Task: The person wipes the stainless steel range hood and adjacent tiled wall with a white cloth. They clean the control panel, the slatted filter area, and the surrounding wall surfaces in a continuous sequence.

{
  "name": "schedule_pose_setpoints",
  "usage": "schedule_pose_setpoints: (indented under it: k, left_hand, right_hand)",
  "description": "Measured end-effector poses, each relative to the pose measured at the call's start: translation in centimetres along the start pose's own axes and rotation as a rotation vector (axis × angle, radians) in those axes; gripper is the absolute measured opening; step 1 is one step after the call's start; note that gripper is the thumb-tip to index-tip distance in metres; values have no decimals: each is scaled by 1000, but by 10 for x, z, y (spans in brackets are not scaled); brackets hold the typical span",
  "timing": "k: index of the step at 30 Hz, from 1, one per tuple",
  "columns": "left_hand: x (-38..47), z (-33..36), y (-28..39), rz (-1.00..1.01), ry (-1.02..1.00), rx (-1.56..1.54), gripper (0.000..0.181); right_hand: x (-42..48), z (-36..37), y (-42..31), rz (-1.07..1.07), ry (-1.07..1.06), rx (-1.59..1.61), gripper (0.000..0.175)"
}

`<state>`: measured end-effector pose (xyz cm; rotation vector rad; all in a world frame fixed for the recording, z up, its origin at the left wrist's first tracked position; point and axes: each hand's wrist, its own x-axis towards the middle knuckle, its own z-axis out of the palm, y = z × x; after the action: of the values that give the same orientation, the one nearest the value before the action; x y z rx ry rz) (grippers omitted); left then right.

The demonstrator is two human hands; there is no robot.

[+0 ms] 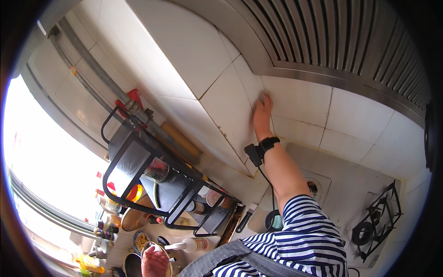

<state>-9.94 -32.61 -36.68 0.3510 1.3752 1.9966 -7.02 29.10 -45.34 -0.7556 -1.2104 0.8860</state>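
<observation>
My right hand reaches up to the white tiled wall near the corner, below the range hood. Its fingers are extended and slightly blurred; nothing shows in it, though its palm side is hidden. A black strap with a small device and cable is around that wrist. Low at the left, my left hand is raised, palm visible and fingers loosely bent, with nothing seen in it. Behind it lies a round rim, partly covered by the hand. A white bottle with a label is to its right.
A black metal rack holds jars at the left. Below the hood's slatted filters is a gas stove with a black pan support. A black-handled tool lies beside the stove. Bottles and a bowl of food stand near the window.
</observation>
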Motion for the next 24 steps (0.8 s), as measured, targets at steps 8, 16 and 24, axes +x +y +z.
schedule_pose_setpoints:
  k: [8,16,24]
  left_hand:
    - [-11,9,3,-1,6,-43,45]
    - [-19,26,3,-15,42,21,44]
    - [-18,31,2,-14,-95,12,46]
  right_hand:
    - [21,2,-30,11,-33,-7,44]
    - [38,-7,-25,-368,-90,89,40]
    - [41,-3,-28,-411,55,-32,36]
